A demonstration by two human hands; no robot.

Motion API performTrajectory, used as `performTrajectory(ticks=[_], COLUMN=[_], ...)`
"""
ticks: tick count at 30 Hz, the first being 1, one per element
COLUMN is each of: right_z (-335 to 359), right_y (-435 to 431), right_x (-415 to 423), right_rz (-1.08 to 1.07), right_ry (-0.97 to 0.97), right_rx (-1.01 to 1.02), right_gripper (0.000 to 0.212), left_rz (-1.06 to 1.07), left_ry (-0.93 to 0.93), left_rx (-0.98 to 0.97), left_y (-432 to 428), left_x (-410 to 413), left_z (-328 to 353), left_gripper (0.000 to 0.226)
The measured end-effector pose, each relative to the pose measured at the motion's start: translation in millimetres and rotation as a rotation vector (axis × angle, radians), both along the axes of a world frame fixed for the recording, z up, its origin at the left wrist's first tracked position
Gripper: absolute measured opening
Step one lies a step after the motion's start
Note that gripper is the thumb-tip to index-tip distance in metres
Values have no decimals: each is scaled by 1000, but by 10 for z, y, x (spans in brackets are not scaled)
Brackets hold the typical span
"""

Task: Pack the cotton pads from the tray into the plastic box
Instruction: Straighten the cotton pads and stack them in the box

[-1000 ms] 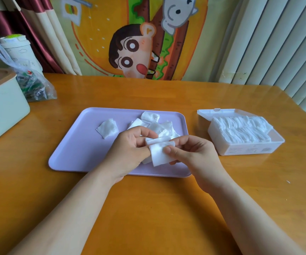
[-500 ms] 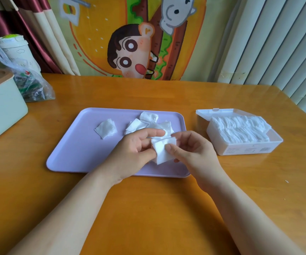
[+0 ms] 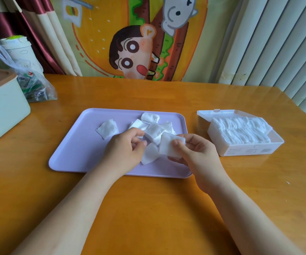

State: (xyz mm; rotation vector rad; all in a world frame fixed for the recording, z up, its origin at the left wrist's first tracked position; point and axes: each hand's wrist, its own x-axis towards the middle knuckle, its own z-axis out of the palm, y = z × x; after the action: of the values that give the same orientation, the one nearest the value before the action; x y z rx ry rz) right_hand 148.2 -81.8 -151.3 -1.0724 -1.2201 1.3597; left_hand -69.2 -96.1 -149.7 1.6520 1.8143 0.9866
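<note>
Since the box sits on the counter to the right of both hands in the frame, level with them and apart from the right rim of the tray, the coming move looks like a short carry rightwards, and the right hand is plainly the nearer one. That hand pinches a white pad between thumb and fingers, held up over the right part of the tray. The left hand, just beside it at frame centre, has its fingers curled with the tips in among the loose pads. Whether it grips one or only touches them cannot be told, because the knuckles cover the contact. The box's long axis runs left to right across the frame, and its open lid lies behind it, towards the upper frame, so the way in from the tray side looks free. A stack of pads on edge fills most of the box and leaves a bare strip at the right end. That gap is probably where the pad belongs, so the reach would cross the stack. A lone pad lies left of the heap. The heap's count is hard to make out, since its pads overlap and both hands hide its near side. Whether the pinched pad is single or several is too soft-edged to tell.
</note>
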Motion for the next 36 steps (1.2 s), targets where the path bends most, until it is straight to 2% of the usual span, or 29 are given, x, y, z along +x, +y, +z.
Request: performTrajectory(ticks=[2, 3, 5, 7, 11, 14, 17, 20, 22, 27, 36], right_z=[4, 6, -2, -2, 6, 8, 0, 17, 41, 53, 77], right_y=[-5, -6, 0, 8, 30, 36, 40, 33, 15, -42, -63], right_x=[-5, -9, -12, -6, 24, 27, 30, 40, 40, 15, 6], right_rz=[-34, -44, -60, -63, -39, -53, -86, -58, 24, 278, 343], right_ry=[-20, -23, -16, 2, 60, 50, 14, -21, -33, -89, -106], right_rx=[-9, -21, -44, -61, -86, -96, -79, -42, -19, 42, 23], right_gripper=[11, 12, 14, 15, 21, 24, 24, 22, 21, 24, 30], left_rz=[8, -18, -67, -101, -138, -125, -107, -244, -336, -278, -197], left_ry=[252, 306, 323, 274, 133, -45, -272, -526, -621, -547, -507], left_rx=[-36, -59, -86, -87, -99, -70, -20, -25, -46, 8, 55], left_y=[8, 10, 4, 7, 22, 3, -9, -39, -94, -97, -55], left_x=[-52, -60, -44, -21, -29, -14, -10, -23, 45, 163, 145], left_z=[-55, -69, -62, -61, -86, -48, 34, 152, 206, 120, 81], left_gripper=[31, 35, 31, 21, 15, 14, 22, 19, 19, 27, 29])
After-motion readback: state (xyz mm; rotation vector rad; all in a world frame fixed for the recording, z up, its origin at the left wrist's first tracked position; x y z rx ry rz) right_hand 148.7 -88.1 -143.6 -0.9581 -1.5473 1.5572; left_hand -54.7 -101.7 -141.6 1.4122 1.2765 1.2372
